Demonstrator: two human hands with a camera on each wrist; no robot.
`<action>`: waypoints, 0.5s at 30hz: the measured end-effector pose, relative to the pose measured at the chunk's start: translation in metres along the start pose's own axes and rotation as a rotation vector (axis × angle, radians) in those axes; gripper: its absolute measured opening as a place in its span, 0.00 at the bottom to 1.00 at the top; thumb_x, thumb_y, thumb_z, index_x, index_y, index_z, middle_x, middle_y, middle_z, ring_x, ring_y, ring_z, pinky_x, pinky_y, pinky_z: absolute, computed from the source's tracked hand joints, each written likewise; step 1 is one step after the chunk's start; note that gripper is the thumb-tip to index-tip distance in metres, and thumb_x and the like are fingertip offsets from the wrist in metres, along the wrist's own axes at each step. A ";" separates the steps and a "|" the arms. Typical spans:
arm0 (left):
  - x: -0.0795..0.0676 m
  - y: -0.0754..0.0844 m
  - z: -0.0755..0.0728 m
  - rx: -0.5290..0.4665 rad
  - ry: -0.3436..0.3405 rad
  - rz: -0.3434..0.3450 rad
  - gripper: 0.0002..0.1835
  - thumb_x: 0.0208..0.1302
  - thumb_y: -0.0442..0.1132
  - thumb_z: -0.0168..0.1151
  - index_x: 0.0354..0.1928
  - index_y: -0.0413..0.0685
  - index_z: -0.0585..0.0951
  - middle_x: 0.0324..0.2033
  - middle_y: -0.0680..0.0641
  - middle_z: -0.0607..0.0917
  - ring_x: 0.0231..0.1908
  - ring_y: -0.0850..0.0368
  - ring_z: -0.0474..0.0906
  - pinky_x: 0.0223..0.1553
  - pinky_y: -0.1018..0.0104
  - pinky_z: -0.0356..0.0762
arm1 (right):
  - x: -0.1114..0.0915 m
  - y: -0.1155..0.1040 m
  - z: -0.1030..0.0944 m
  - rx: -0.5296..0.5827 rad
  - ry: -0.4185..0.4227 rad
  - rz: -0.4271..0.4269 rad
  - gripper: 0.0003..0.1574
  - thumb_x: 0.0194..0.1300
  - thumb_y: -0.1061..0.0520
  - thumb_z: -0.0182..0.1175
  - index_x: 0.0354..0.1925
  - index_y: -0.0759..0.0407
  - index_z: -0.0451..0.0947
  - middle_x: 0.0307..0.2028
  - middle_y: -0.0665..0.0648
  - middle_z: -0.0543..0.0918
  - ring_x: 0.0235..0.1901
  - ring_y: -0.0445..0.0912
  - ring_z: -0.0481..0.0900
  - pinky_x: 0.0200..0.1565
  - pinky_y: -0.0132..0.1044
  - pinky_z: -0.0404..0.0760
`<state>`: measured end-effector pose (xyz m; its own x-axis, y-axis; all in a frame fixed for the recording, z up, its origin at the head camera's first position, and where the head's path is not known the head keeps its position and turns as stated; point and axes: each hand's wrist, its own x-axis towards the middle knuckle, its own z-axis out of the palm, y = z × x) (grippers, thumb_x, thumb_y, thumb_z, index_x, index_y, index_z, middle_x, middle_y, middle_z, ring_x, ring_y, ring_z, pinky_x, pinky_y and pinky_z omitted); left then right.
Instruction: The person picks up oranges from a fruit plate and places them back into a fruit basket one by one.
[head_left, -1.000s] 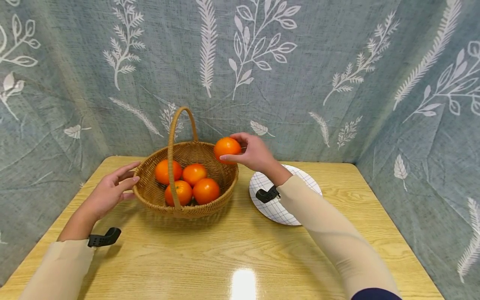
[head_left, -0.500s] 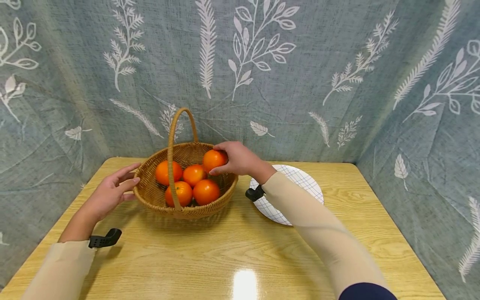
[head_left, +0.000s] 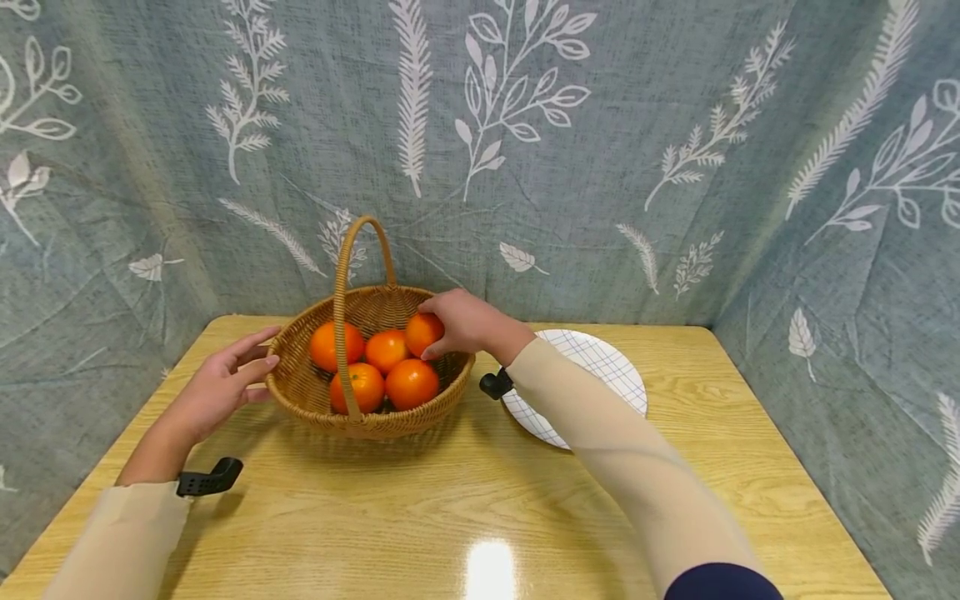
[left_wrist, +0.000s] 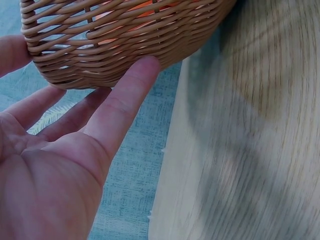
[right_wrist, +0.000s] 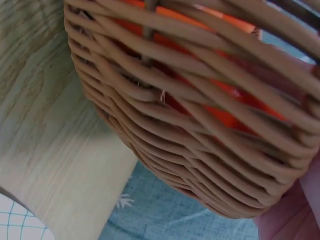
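Observation:
A wicker basket with a tall arched handle stands on the table at left of centre in the head view. Several oranges lie inside it. My right hand reaches over the basket's right rim and grips another orange, low among the rest. In the right wrist view the basket's woven wall covers most of that orange and part of the hand. At the other end, my left hand touches the left rim with spread, mostly straight fingers; in the left wrist view its thumb rests against the weave.
A round white plate with a blue grid pattern lies right of the basket, partly under the right forearm. Grey-blue curtain with white leaf prints surrounds the wooden table at the back and sides.
My right hand has moved left and down, lowering the orange from above the right rim into the basket among the others. My left hand has stayed at the left rim.

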<state>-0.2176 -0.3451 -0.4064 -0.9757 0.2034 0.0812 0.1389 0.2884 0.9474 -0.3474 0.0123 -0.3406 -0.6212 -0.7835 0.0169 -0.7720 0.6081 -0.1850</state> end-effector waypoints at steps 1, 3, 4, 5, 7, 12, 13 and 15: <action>0.000 0.000 -0.001 -0.001 -0.001 0.000 0.34 0.82 0.44 0.49 0.83 0.49 0.51 0.59 0.56 0.70 0.51 0.75 0.79 0.45 0.70 0.86 | 0.001 -0.001 0.000 -0.007 -0.008 -0.003 0.43 0.61 0.41 0.75 0.67 0.60 0.76 0.60 0.56 0.83 0.56 0.49 0.81 0.61 0.39 0.78; 0.000 0.000 -0.001 -0.003 0.000 -0.001 0.34 0.82 0.44 0.49 0.83 0.49 0.51 0.59 0.57 0.70 0.51 0.75 0.80 0.45 0.70 0.86 | 0.003 -0.003 0.001 -0.015 -0.026 -0.010 0.42 0.62 0.43 0.74 0.67 0.60 0.75 0.60 0.56 0.83 0.57 0.50 0.80 0.62 0.40 0.78; 0.000 0.001 -0.002 0.001 0.002 -0.001 0.34 0.82 0.43 0.49 0.83 0.48 0.51 0.59 0.56 0.70 0.50 0.75 0.80 0.45 0.69 0.87 | 0.003 -0.004 0.001 -0.015 -0.036 -0.010 0.42 0.62 0.43 0.74 0.67 0.60 0.75 0.61 0.56 0.83 0.58 0.51 0.80 0.62 0.40 0.78; -0.001 0.001 -0.002 0.007 0.004 -0.004 0.34 0.82 0.44 0.49 0.83 0.48 0.51 0.59 0.56 0.70 0.50 0.75 0.80 0.45 0.69 0.87 | 0.004 -0.005 0.002 -0.017 -0.046 -0.010 0.41 0.63 0.44 0.74 0.68 0.60 0.75 0.61 0.56 0.82 0.59 0.51 0.80 0.62 0.40 0.78; 0.000 0.002 -0.002 0.021 0.002 -0.006 0.34 0.82 0.45 0.48 0.83 0.47 0.50 0.60 0.53 0.70 0.50 0.76 0.80 0.45 0.69 0.87 | 0.004 -0.005 0.003 -0.021 -0.061 -0.007 0.41 0.63 0.44 0.74 0.68 0.60 0.75 0.61 0.56 0.82 0.59 0.51 0.80 0.62 0.40 0.78; 0.000 0.006 -0.004 0.055 -0.003 -0.020 0.35 0.83 0.47 0.47 0.83 0.47 0.48 0.68 0.36 0.63 0.50 0.78 0.78 0.46 0.68 0.87 | 0.005 -0.005 0.003 -0.005 -0.068 -0.004 0.39 0.64 0.47 0.74 0.68 0.59 0.75 0.61 0.56 0.82 0.59 0.51 0.80 0.61 0.39 0.79; -0.001 0.006 -0.004 0.059 -0.005 -0.024 0.36 0.83 0.47 0.47 0.83 0.47 0.48 0.69 0.33 0.61 0.50 0.79 0.78 0.46 0.68 0.87 | 0.005 -0.005 0.003 0.010 -0.067 -0.006 0.38 0.64 0.48 0.74 0.68 0.60 0.76 0.61 0.56 0.83 0.58 0.51 0.80 0.61 0.39 0.79; -0.001 0.006 -0.004 0.065 -0.012 -0.033 0.36 0.83 0.48 0.47 0.83 0.47 0.47 0.70 0.30 0.59 0.50 0.79 0.78 0.46 0.67 0.87 | 0.003 -0.005 0.002 0.046 -0.063 -0.005 0.38 0.64 0.50 0.73 0.68 0.60 0.75 0.61 0.57 0.82 0.58 0.51 0.80 0.61 0.39 0.79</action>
<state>-0.2165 -0.3477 -0.3995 -0.9779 0.2038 0.0466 0.1181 0.3547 0.9275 -0.3453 0.0070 -0.3422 -0.6063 -0.7941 -0.0432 -0.7674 0.5984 -0.2302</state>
